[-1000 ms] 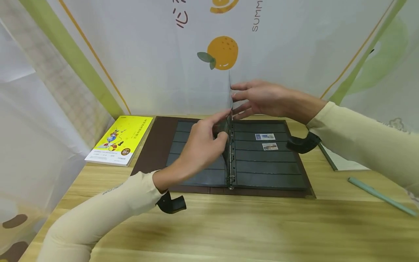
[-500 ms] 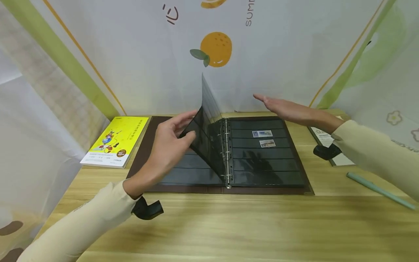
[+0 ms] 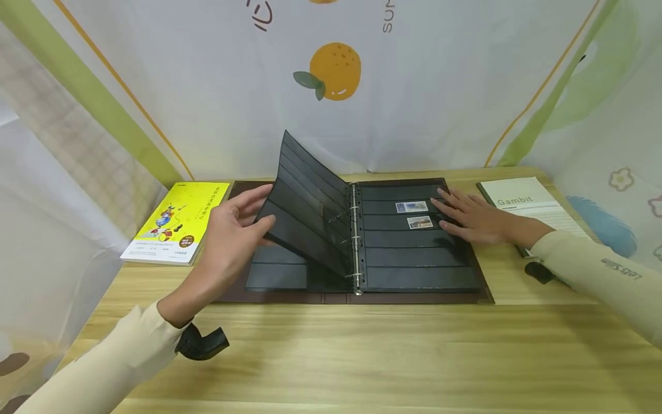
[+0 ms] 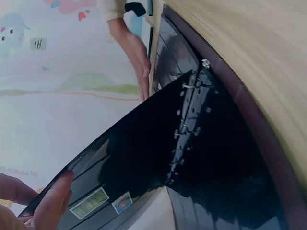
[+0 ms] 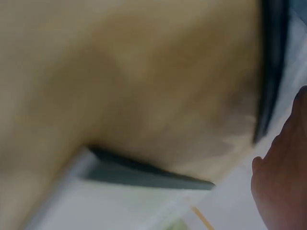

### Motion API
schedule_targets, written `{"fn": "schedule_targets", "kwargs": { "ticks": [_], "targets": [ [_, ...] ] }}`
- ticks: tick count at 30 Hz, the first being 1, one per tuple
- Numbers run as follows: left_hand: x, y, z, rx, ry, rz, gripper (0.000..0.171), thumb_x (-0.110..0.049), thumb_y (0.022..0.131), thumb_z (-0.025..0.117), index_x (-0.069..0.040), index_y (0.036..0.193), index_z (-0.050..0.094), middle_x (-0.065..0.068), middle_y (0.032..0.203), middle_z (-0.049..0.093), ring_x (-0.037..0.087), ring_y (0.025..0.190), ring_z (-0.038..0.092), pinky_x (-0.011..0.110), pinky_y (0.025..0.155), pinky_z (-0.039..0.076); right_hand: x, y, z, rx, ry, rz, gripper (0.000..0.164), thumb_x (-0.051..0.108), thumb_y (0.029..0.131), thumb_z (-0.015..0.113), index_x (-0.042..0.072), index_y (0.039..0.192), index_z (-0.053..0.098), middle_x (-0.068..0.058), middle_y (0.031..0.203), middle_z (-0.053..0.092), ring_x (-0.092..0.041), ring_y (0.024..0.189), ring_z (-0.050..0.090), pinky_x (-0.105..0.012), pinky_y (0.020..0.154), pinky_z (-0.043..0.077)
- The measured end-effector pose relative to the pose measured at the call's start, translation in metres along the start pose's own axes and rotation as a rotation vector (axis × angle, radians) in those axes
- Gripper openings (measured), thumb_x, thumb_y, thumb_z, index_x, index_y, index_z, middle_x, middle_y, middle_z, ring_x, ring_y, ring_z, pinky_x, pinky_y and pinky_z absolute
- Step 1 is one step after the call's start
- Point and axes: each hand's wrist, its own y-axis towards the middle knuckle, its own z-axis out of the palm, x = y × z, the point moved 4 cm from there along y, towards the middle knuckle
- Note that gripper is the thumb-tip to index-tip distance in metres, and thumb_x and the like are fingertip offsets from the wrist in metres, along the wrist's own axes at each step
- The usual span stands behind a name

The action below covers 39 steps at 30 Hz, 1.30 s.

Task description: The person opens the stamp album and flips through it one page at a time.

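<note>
A stamp album with a brown cover lies spread on the table, its black pages on metal rings. My left hand pinches the outer edge of a raised black page, which leans to the left over the left side. In the left wrist view, the page's other face carries a green stamp and a small bluish stamp. Fingers spread, my right hand is at the outer edge of the right page, beside two stamps; whether it touches is unclear.
Left of the album lies a yellow book. A pale notebook is at the right, partly behind the right hand and forearm. A printed white curtain hangs behind the wooden table.
The page went from upright to leaning left, carried by the left hand. My right hand left the page, moved right and came down at the right page's edge. The right forearm now covers the green pen.
</note>
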Motion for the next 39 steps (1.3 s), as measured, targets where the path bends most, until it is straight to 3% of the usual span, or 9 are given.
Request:
{"fn": "schedule_targets", "kwargs": {
  "ticks": [6, 10, 14, 18, 21, 25, 29, 34, 39],
  "targets": [
    [0.019, -0.005, -0.011, -0.029, 0.031, -0.030, 0.054, -0.004, 0.096, 0.064, -0.016, 0.148, 0.054, 0.013, 0.141, 0.063, 0.016, 0.102, 0.075, 0.027, 0.068, 0.062, 0.001, 0.000, 0.017, 0.001, 0.010, -0.005, 0.069, 0.046, 0.109, 0.039, 0.015, 0.164, 0.013, -0.017, 0.171, 0.003, -0.045, 0.156, 0.001, -0.072, 0.118, 0.005],
    [0.035, -0.010, -0.021, -0.029, 0.056, -0.091, 0.058, -0.006, 0.096, 0.065, -0.013, 0.151, 0.049, 0.019, 0.141, 0.061, 0.001, 0.078, 0.074, 0.025, 0.069, 0.061, -0.002, 0.006, 0.024, -0.014, 0.037, -0.021, 0.069, 0.047, 0.109, 0.038, 0.020, 0.165, 0.009, -0.014, 0.172, -0.001, -0.042, 0.157, -0.003, -0.072, 0.118, 0.003],
    [0.052, -0.014, -0.030, -0.004, 0.066, -0.175, 0.063, -0.007, 0.095, 0.068, -0.009, 0.153, 0.045, 0.025, 0.140, 0.059, -0.002, 0.070, 0.073, 0.025, 0.071, 0.061, -0.007, 0.010, 0.029, -0.006, -0.003, 0.008, 0.068, 0.050, 0.109, 0.035, 0.025, 0.165, 0.006, -0.008, 0.172, -0.004, -0.038, 0.159, -0.004, -0.069, 0.120, 0.004],
    [0.074, -0.016, -0.032, 0.066, 0.136, -0.219, 0.063, -0.006, 0.093, 0.069, 0.001, 0.151, 0.044, 0.031, 0.127, 0.062, 0.013, 0.072, 0.077, 0.033, 0.071, 0.062, -0.008, 0.010, 0.028, 0.032, -0.033, 0.043, 0.068, 0.050, 0.109, 0.034, 0.024, 0.165, 0.006, -0.008, 0.172, -0.005, -0.038, 0.159, -0.004, -0.067, 0.122, 0.004],
    [0.093, -0.015, -0.027, 0.161, 0.213, -0.261, 0.063, -0.005, 0.093, 0.070, 0.008, 0.148, 0.043, 0.034, 0.120, 0.061, 0.024, 0.074, 0.077, 0.035, 0.069, 0.063, -0.005, 0.007, 0.025, 0.048, -0.032, 0.050, 0.069, 0.048, 0.109, 0.036, 0.020, 0.165, 0.007, -0.012, 0.172, -0.003, -0.041, 0.158, -0.003, -0.069, 0.121, 0.004],
    [0.111, -0.011, -0.023, 0.298, 0.345, -0.325, 0.065, -0.012, 0.093, 0.073, 0.012, 0.146, 0.043, 0.030, 0.112, 0.065, 0.023, 0.072, 0.076, 0.038, 0.069, 0.062, -0.004, 0.003, 0.024, 0.048, -0.034, 0.053, 0.069, 0.048, 0.109, 0.036, 0.019, 0.165, 0.009, -0.014, 0.172, -0.001, -0.042, 0.157, -0.001, -0.069, 0.120, 0.004],
    [0.115, -0.005, -0.021, 0.350, 0.494, -0.290, 0.068, -0.022, 0.089, 0.077, 0.011, 0.142, 0.049, 0.017, 0.095, 0.073, 0.019, 0.066, 0.074, 0.037, 0.069, 0.059, -0.006, 0.000, 0.026, 0.028, -0.019, 0.042, 0.069, 0.048, 0.108, 0.037, 0.019, 0.165, 0.009, -0.013, 0.172, -0.001, -0.042, 0.157, -0.001, -0.070, 0.120, 0.005],
    [0.114, -0.003, -0.018, 0.336, 0.585, -0.233, 0.065, -0.023, 0.088, 0.078, 0.010, 0.139, 0.053, 0.007, 0.074, 0.072, 0.015, 0.058, 0.066, 0.031, 0.057, 0.049, -0.007, -0.002, 0.028, -0.005, 0.020, 0.019, 0.070, 0.048, 0.108, 0.040, 0.020, 0.165, 0.010, -0.013, 0.172, 0.000, -0.041, 0.158, -0.002, -0.071, 0.119, 0.006],
    [0.112, -0.005, -0.013, 0.315, 0.674, -0.136, 0.060, -0.020, 0.087, 0.078, 0.014, 0.133, 0.056, 0.002, 0.062, 0.066, 0.012, 0.050, 0.055, 0.027, 0.051, 0.041, -0.006, -0.001, 0.027, 0.017, 0.013, 0.028, 0.070, 0.049, 0.108, 0.039, 0.020, 0.165, 0.011, -0.015, 0.172, 0.002, -0.043, 0.157, 0.000, -0.070, 0.119, 0.007]
  ]
}}
